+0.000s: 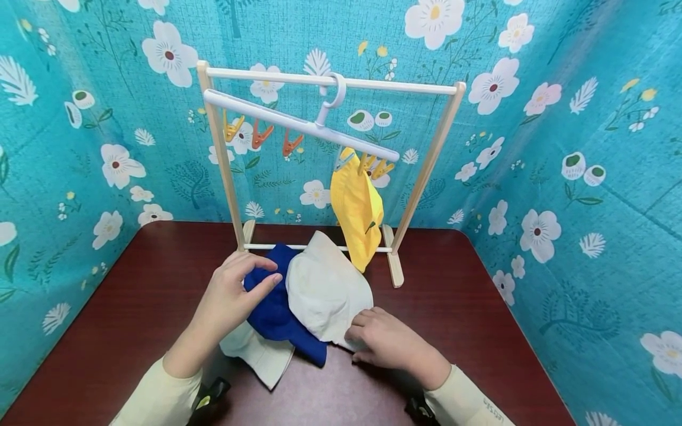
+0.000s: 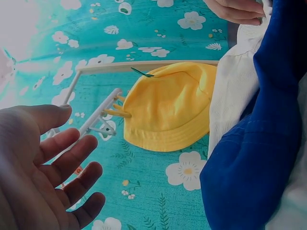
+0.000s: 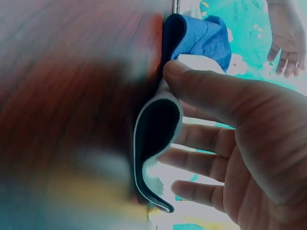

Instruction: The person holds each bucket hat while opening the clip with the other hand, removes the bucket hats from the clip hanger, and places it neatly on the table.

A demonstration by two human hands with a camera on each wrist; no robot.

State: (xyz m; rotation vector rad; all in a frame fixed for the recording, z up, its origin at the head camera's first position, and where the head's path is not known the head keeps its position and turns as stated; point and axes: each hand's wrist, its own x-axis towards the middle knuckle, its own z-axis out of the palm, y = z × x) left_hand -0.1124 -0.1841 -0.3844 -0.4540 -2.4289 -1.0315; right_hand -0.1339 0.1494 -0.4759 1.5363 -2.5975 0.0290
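A white bucket hat (image 1: pixel 325 290) lies on top of a blue hat (image 1: pixel 295 337), and another pale hat (image 1: pixel 263 355) shows underneath. My right hand (image 1: pixel 386 343) rests at the near right brim of the white hat, its fingers loosely bent over the fabric. In the right wrist view, the hat's folded edge (image 3: pixel 180 120) lies beside the thumb and fingers, without a clear grip. My left hand (image 1: pixel 234 296) hovers by the blue hat with thumb and fingers apart, holding nothing. A yellow bucket hat (image 1: pixel 356 207) hangs from clips on the white hanger (image 1: pixel 266 112).
The hanger hooks over the top bar (image 1: pixel 399 87) of a wooden rack and tilts down to the right. Orange clips (image 1: pixel 260 135) and yellow clips (image 1: pixel 381 170) dangle from it. The dark red table (image 1: pixel 447 284) meets a floral cloth (image 1: pixel 543 177) at back and sides.
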